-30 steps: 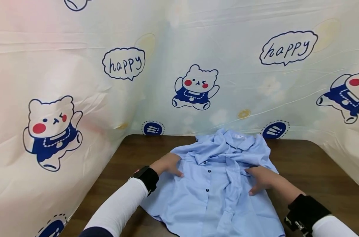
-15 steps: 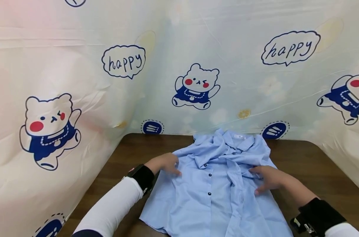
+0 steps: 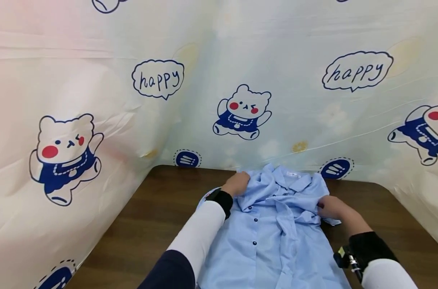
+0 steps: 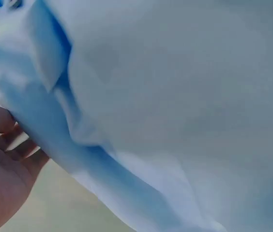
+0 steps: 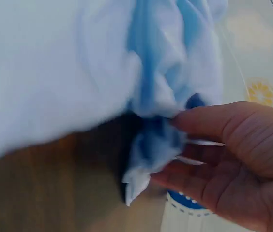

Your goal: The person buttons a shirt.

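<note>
A light blue button-up shirt (image 3: 269, 249) with dark buttons lies front up on the table, its collar toward the back and its upper part rumpled. At the shirt's upper left side, my left hand (image 3: 237, 184) grips the cloth; in the left wrist view the fingers (image 4: 22, 145) reach behind the fabric edge and the thumb lies near it. On the right side, my right hand (image 3: 334, 208) pinches a bunched fold of the shirt, probably at the sleeve. The right wrist view shows this bunch of cloth (image 5: 156, 145) between thumb and fingers, with a loose end hanging out.
The brown wooden table (image 3: 161, 216) shows on both sides of the shirt. A pale printed curtain (image 3: 190, 120) with bears and "happy" bubbles stands along its back and sides. Black straps with small cameras sit on both wrists.
My left hand has moved up and right to the shirt's upper left and taken hold of it. My right hand has closed on cloth at the right side. The left edge is drawn inward.
</note>
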Motion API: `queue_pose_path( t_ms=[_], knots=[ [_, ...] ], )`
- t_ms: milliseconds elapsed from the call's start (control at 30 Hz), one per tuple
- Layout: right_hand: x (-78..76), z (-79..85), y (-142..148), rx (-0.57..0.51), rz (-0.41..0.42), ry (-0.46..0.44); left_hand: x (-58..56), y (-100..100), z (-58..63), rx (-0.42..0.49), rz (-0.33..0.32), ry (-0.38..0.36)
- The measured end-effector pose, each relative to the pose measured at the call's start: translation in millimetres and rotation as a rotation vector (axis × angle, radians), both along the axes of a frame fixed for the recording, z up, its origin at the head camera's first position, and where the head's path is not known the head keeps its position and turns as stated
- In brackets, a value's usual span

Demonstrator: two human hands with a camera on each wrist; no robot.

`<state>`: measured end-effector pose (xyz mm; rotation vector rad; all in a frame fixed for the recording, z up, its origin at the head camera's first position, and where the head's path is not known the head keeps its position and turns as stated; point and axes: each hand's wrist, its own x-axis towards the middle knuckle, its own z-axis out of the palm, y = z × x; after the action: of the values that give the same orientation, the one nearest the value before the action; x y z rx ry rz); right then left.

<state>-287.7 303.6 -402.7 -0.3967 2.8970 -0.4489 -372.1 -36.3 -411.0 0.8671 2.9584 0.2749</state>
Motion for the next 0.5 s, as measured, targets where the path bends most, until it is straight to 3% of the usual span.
queue_pose_path(
  t_ms=[133,233,300,500],
  knots=[
    [-9.2,-10.9,-17.0,-0.027,0.007,0.028,3.1,3.8,-8.9,-0.071,-0.012,-0.053],
    [-13.9,-14.0,-22.4,-0.046,0.005,0.028,4.5,-4.9,-10.8,-0.141,0.030,-0.111],
    [-15.6,-14.9,-23.1,-0.050,-0.019,0.005,6.1,-14.5,-11.3,-0.172,0.077,-0.117],
    [-15.8,-15.1,-15.3,0.020,-0.105,-0.067,12.5,-46.1,-9.4,-0.297,0.274,-0.039]
  ],
)
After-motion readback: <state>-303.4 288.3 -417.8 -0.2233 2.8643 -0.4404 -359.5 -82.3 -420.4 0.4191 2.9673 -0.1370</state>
